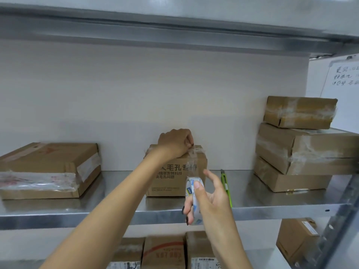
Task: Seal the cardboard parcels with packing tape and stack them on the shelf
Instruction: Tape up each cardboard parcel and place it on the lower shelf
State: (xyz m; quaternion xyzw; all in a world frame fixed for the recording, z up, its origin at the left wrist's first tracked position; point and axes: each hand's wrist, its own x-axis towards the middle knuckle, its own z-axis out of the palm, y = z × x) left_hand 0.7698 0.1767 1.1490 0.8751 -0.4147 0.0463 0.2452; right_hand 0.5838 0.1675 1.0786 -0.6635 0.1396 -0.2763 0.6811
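Cardboard forms the small parcel [172, 177], which stands mid-way along the steel shelf [272, 202], its rear face close to the back wall. The left hand [174, 142] rests on the parcel's top, fingers curled over the top rear edge and holding the clear tape strip [191, 166] down. The strip runs from there over the top front edge and down the front face to the tape roll [191, 191]. The right hand [209, 200] grips the roll in front of the parcel's lower right corner, near the shelf's front lip: thumb on the outer face, lower fingers curled round the roll, forefinger extended.

A green utility knife [226, 187] lies on the shelf just right of the parcel, pointing toward the front edge, directly behind the right hand. Bare shelf surface separates the small parcel from a flat taped parcel [48, 167] at the left and from a stack of three taped parcels [301, 148] at the right. Open space extends above the small parcel up to the upper shelf [174, 26]. Further parcels [165, 251] stand on the level below.
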